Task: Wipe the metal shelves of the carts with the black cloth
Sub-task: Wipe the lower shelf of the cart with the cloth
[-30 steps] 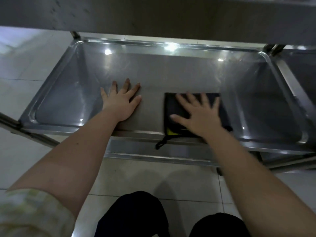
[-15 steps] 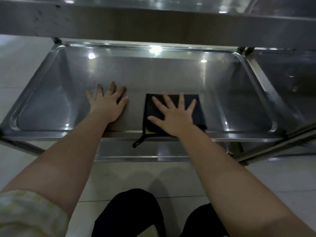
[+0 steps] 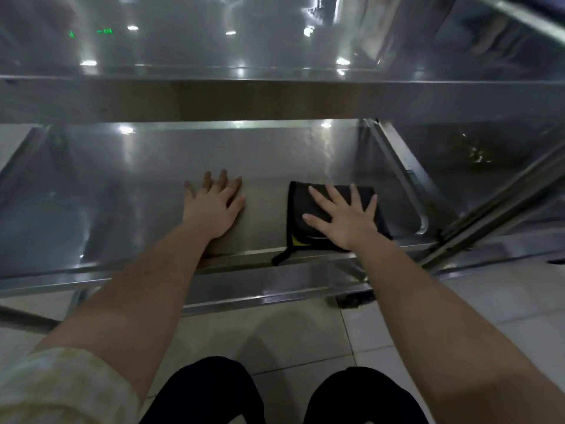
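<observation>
Shifted right: black cloth (image 3: 299, 205) and right hand (image 3: 342, 218) are now nearer the right wall of the lower shelf (image 3: 122, 185). The right hand presses the cloth flat, fingers spread (no pinch); left hand (image 3: 214, 209) lies flat on bare metal beside it.

A floor (image 3: 305, 338) of pale tiles is seen along the lower part of the view, crossed by thin dark joints. Two knees (image 3: 208, 393) in dark trousers are set apart at the bottom edge. A pale sleeve (image 3: 61, 390) (faintly checked, bunched at the cuff) is seen at the lower left corner.
</observation>
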